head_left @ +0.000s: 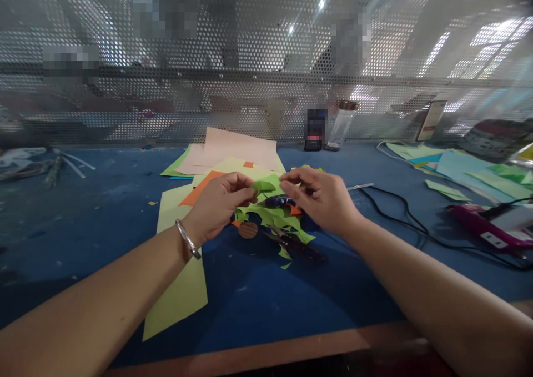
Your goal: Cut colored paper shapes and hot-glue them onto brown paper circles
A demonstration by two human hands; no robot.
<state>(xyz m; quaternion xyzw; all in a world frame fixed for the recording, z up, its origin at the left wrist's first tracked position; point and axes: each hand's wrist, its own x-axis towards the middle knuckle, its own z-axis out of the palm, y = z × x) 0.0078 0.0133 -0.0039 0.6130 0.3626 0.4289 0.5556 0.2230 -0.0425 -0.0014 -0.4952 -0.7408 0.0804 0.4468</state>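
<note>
My left hand (227,202) pinches a small folded piece of green paper (265,186) between thumb and fingers. Just beyond the paper's right end is my right hand (322,196), its fingers curled and the thumb slightly apart from the forefinger, with nothing visible between them. Under and between both hands lie green paper scraps (270,217), a dark pen-like tool (275,201) with a pointed tip, and an orange scrap (295,211). Nearer me are a round wooden disc (248,230) and dark-handled scissors (297,247), partly over the scraps.
Pale yellow sheets (179,288), an orange sheet (204,187) and pink sheets (241,145) lie on the blue table (83,244). A phone (315,130) and clear bottle (341,126) stand by the perforated metal screen (258,49). Right are black cables (400,196), a magenta power strip (483,227) and coloured papers (466,169).
</note>
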